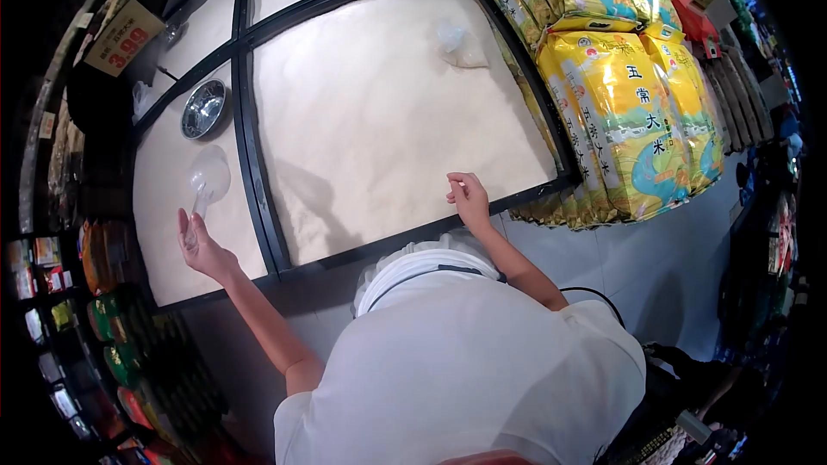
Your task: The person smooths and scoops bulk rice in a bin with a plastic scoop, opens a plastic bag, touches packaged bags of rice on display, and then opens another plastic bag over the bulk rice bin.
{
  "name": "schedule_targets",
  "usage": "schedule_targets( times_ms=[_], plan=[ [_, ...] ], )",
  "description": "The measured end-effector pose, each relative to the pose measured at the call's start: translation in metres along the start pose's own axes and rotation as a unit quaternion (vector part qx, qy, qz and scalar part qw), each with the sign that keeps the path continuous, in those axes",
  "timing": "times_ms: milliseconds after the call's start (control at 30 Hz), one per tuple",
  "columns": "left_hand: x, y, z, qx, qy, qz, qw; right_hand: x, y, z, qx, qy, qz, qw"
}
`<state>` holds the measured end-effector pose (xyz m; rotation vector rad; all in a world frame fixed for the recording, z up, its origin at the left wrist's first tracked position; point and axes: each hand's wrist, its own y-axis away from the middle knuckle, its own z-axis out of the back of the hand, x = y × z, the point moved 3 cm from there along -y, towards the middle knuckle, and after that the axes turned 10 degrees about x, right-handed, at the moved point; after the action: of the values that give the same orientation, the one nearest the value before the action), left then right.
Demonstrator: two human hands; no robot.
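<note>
My left hand is at the front of the narrow left rice bin, its fingers closed around the handle of a clear plastic scoop. The scoop's rounded bowl points away from me, over the white rice. My right hand hovers near the front edge of the wide middle bin, above its rice. Its fingers are loosely bent, with a gap between thumb and forefinger, and nothing shows in them. Beyond the scoop, a shiny metal bowl rests on the rice in the left bin.
Black dividers separate the bins. A clear plastic bag or scoop lies at the far right of the middle bin. Yellow rice bags are stacked to the right. A price sign stands at the left, near packed shelves.
</note>
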<state>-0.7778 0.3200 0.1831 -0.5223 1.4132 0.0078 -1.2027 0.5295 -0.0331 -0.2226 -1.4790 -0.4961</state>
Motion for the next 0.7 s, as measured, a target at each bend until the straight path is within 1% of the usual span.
schedule_targets(
  times_ms=[67, 100, 133, 167, 200, 267, 300, 333, 367, 400, 433, 467, 500, 600, 700],
  plan=[
    [-0.011, 0.038, -0.046, 0.028, 0.026, -0.001, 0.999, 0.008, -0.005, -0.007, 0.066, -0.044, -0.019, 0.997],
    [-0.017, 0.06, -0.07, 0.047, 0.028, 0.019, 0.998, 0.011, -0.009, -0.011, 0.107, -0.067, -0.036, 0.991],
    [-0.015, 0.082, -0.093, 0.068, 0.076, 0.054, 0.993, 0.025, -0.011, -0.015, 0.148, -0.086, -0.054, 0.984],
    [-0.002, 0.101, -0.113, 0.095, 0.082, 0.044, 0.991, 0.037, -0.012, -0.018, 0.189, -0.105, -0.073, 0.973],
    [-0.004, 0.124, -0.135, 0.142, -0.039, -0.004, 0.989, 0.04, -0.016, -0.021, 0.249, -0.128, -0.066, 0.958],
    [-0.011, 0.173, -0.176, 0.216, -0.11, -0.072, 0.967, 0.055, -0.019, -0.025, 0.275, -0.186, -0.11, 0.937],
    [-0.011, 0.195, -0.193, 0.251, -0.127, -0.087, 0.956, 0.068, -0.02, -0.025, 0.288, -0.214, -0.131, 0.924],
    [-0.012, 0.215, -0.208, 0.286, -0.142, -0.125, 0.939, 0.082, -0.018, -0.022, 0.288, -0.232, -0.156, 0.916],
    [-0.01, 0.236, -0.22, 0.311, -0.152, -0.142, 0.927, 0.088, -0.018, -0.02, 0.271, -0.277, -0.188, 0.903],
    [-0.007, 0.255, -0.231, 0.347, -0.147, -0.155, 0.913, 0.075, -0.024, -0.019, 0.29, -0.296, -0.207, 0.886],
    [-0.005, 0.271, -0.241, 0.377, -0.154, -0.193, 0.893, 0.072, -0.029, -0.017, 0.308, -0.315, -0.226, 0.869],
    [0.001, 0.282, -0.25, 0.405, -0.179, -0.204, 0.873, 0.066, -0.029, -0.012, 0.28, -0.321, -0.268, 0.864],
    [0.003, 0.289, -0.256, 0.432, -0.205, -0.213, 0.852, 0.059, -0.032, -0.009, 0.277, -0.342, -0.278, 0.854],
    [0.014, 0.303, -0.27, 0.487, -0.183, -0.154, 0.84, 0.023, -0.046, 0.014, 0.277, -0.396, -0.322, 0.814],
    [-0.012, 0.306, -0.268, 0.536, -0.126, -0.118, 0.827, -0.008, -0.065, 0.037, 0.3, -0.41, -0.305, 0.805]
  ],
)
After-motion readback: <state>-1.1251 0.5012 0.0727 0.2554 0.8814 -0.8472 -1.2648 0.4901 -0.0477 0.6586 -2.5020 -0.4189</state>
